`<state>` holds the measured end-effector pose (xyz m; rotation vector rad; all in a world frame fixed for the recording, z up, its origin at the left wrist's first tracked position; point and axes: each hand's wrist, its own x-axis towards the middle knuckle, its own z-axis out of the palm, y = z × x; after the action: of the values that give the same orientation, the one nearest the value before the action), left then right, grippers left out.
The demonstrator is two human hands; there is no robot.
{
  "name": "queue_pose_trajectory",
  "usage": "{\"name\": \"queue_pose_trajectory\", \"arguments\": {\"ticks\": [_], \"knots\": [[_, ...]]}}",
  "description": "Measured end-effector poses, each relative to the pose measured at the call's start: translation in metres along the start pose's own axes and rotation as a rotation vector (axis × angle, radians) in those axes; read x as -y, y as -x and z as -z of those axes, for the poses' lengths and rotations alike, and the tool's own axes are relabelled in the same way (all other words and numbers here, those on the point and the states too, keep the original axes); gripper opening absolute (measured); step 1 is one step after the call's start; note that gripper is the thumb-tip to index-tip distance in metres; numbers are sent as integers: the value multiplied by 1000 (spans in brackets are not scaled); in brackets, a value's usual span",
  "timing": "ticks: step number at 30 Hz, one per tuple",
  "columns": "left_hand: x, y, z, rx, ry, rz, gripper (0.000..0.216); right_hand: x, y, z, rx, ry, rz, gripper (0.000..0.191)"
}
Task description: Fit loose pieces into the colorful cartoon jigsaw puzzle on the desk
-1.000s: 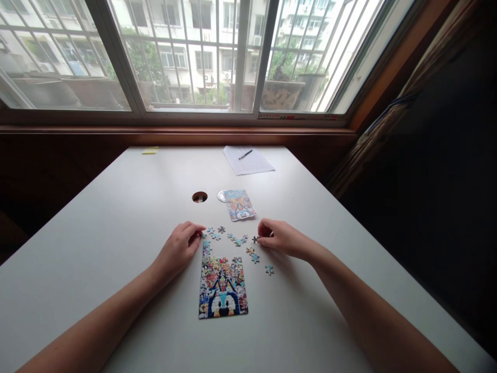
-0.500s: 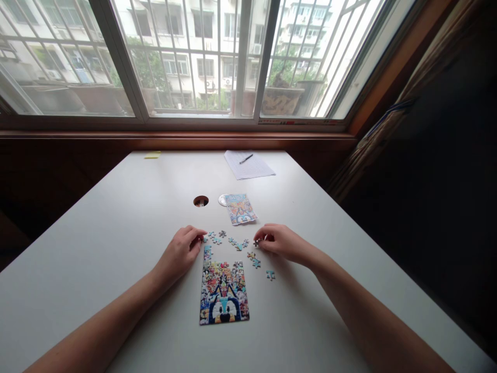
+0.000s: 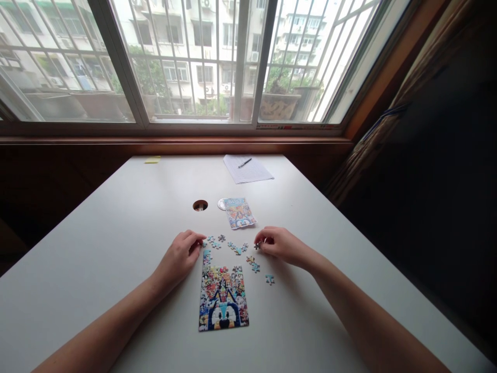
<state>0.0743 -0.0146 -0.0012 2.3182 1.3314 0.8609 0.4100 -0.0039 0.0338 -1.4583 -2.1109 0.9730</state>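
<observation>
A partly assembled jigsaw puzzle point(image 3: 224, 300) lies on the table, with a dog's face at its near end and a column of joined pieces rising at its upper left. My left hand point(image 3: 180, 254) rests just left of that column, fingers curled on a small blue jigsaw piece point(image 3: 204, 243), partly covered by the fingertips. Between thumb and fingers, my right hand point(image 3: 281, 246) pinches a dark jigsaw piece point(image 3: 257, 246) close to the tabletop. Several loose pieces point(image 3: 237, 248) lie between the hands, and a blue one point(image 3: 269, 280) sits apart on the right.
Beyond the pieces lies a picture sheet point(image 3: 240, 213) overlapping a round silvery disc point(image 3: 221, 204). A cable hole point(image 3: 200, 205) opens in the white table point(image 3: 116, 223). Farther back are paper point(image 3: 252, 173), a pen point(image 3: 245, 163) and a yellow note point(image 3: 152, 159), below the window.
The view has tilted slightly, so everything on the table sits a little lower. Both hands keep nearly the same places beside the pieces.
</observation>
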Motion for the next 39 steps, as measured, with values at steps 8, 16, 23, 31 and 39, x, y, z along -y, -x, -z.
{"name": "queue_pose_trajectory", "arguments": {"ticks": [8, 16, 23, 31, 39], "knots": [[0, 0, 0, -14, -6, -1, 24, 2, -1, 3, -67, 18, 21, 23], [0, 0, -1, -20, -7, -9, 24, 2, 0, 3, -108, 5, 8, 20], [3, 1, -2, -3, 0, -5, 24, 5, -1, 1, -108, 16, -7, 19], [1, 0, -1, -13, -7, -12, 24, 7, -2, -4, -127, 27, -9, 19], [-6, 1, 1, -33, 14, -11, 23, 17, -3, -11, -115, -166, -78, 22]]}}
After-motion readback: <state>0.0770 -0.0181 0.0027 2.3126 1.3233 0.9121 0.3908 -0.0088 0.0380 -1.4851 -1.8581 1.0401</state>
